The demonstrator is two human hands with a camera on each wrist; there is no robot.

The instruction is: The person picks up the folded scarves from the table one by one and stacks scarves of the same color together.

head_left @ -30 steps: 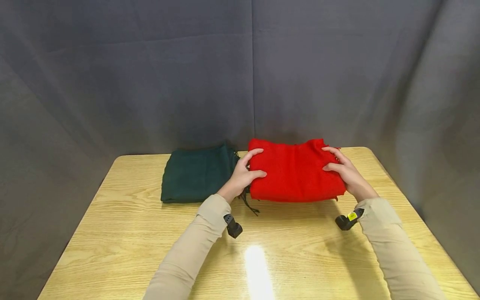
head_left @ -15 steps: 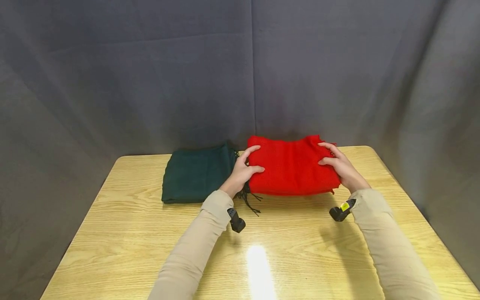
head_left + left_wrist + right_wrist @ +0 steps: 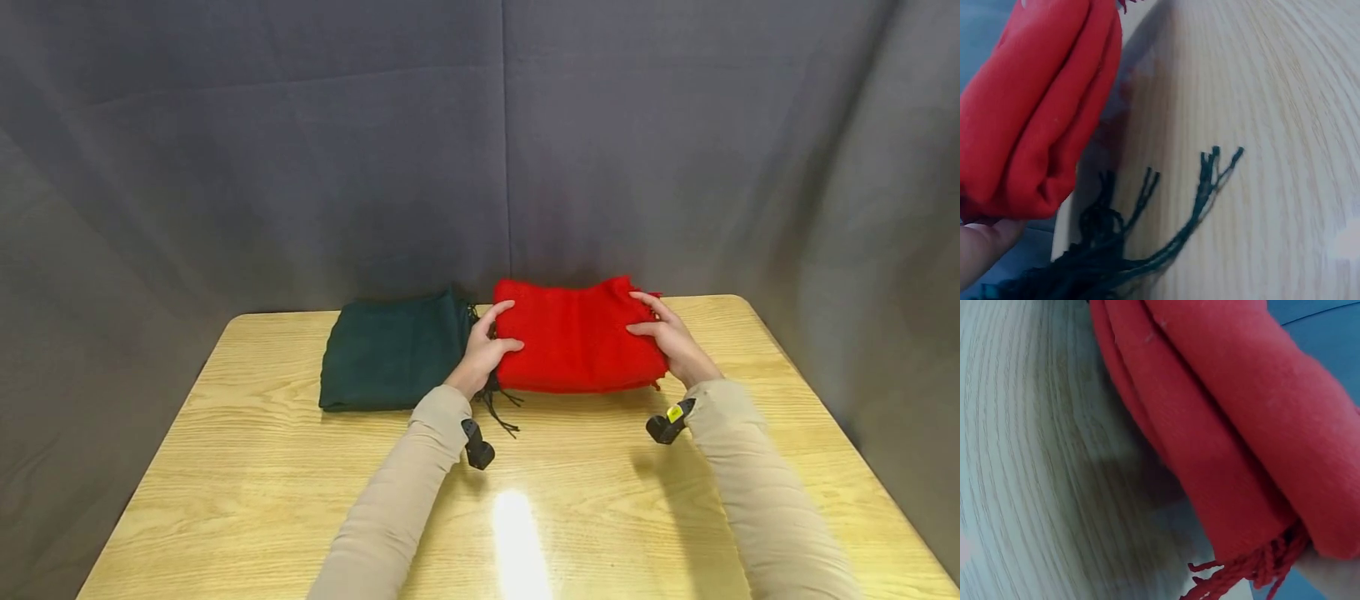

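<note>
A folded red scarf (image 3: pixel 573 337) with red fringe at its right end is held near the table's back edge. My left hand (image 3: pixel 480 354) grips its left end, thumb and a finger on top. At the right end my right hand (image 3: pixel 675 340) holds it likewise; the other fingers are hidden beneath. Both wrist views show layered folds of the red scarf (image 3: pixel 1035 106) standing off the tabletop, above its shadow. A folded dark green scarf (image 3: pixel 393 350) lies flat to the left, its fringe (image 3: pixel 1172 244) reaching under and beside my left hand.
The light wood table (image 3: pixel 300 492) ends just behind the scarves, where a grey curtain (image 3: pixel 375 167) hangs. More grey cloth flanks the table on both sides. A bright light reflection lies on the front middle of the wood.
My right hand and the right end of the red scarf have shifted left. The scarf's front edge sits slightly farther back. The green scarf stays in place.
</note>
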